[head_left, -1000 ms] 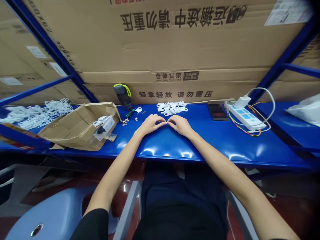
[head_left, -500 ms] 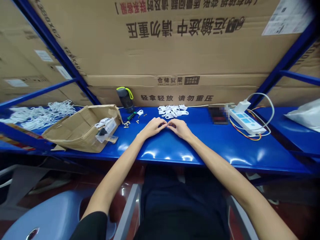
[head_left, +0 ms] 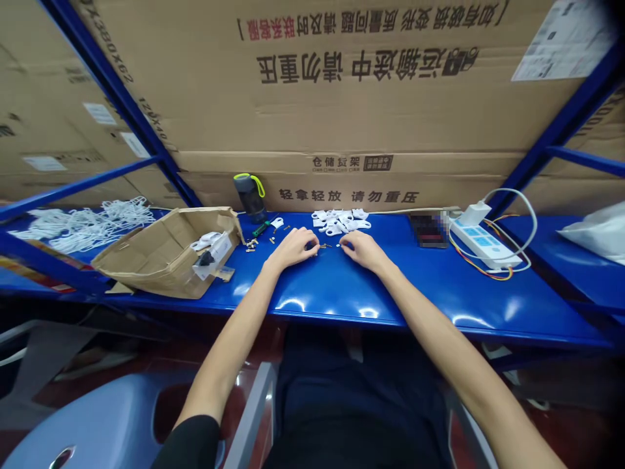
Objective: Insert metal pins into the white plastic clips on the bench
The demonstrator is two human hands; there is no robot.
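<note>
Both hands rest low over the blue shelf top (head_left: 342, 286), now apart. The fingers of my left hand (head_left: 295, 249) are curled closed, with their tips partly hidden. A thin brass-coloured piece (head_left: 326, 246) shows right by those fingertips; whether it is held or lying there I cannot tell. My right hand (head_left: 364, 250) is closed in a pinch, and a tiny white piece (head_left: 338, 245) shows at its fingertips. Just beyond the hands lies a pile of flat white plastic parts with holes (head_left: 342, 221).
Left of my hands are small brass pieces (head_left: 251, 245), a green-handled screwdriver (head_left: 261, 228) and a dark bottle (head_left: 250, 197). An open cardboard box (head_left: 146, 260) stands further left, near white cords (head_left: 88, 225). A phone (head_left: 430, 231) and power strip (head_left: 483, 244) lie right.
My hands, touching at the fingertips before, have parted: the right moved right, the left slightly left. A brass-coloured piece and a tiny white piece now show between them. The view shifted slightly.
</note>
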